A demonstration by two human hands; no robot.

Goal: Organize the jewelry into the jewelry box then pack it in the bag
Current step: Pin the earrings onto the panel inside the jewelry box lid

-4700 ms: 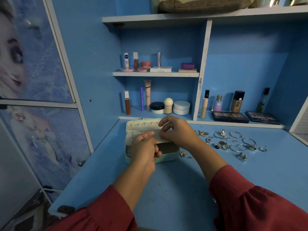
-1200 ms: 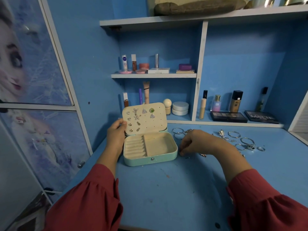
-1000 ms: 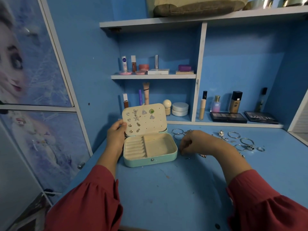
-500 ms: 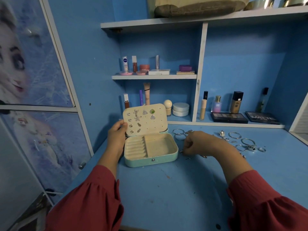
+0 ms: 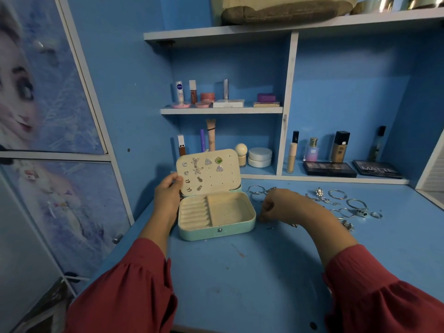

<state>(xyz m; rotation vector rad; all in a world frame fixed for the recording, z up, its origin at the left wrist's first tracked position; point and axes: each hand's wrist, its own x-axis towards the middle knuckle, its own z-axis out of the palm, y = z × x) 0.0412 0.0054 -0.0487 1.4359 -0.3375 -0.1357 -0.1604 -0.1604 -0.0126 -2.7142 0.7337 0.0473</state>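
**Head view: earrings going into the box lid**

Head view shows the jewelry box point(image 5: 216, 217) open on the desk point(image 5: 240, 272), its lid point(image 5: 209, 173) studded with earrings. The left hand point(image 5: 168, 195) grips the lid's left edge, propping it upright. The right hand point(image 5: 276, 205) is curled just right of the box, seemingly pinching a small piece, though the piece itself is hidden. Rings and bangles point(image 5: 346, 205) lie loose further right. Likely next: seat this piece in the lid, needing careful aim. No bag can be identified with certainty.
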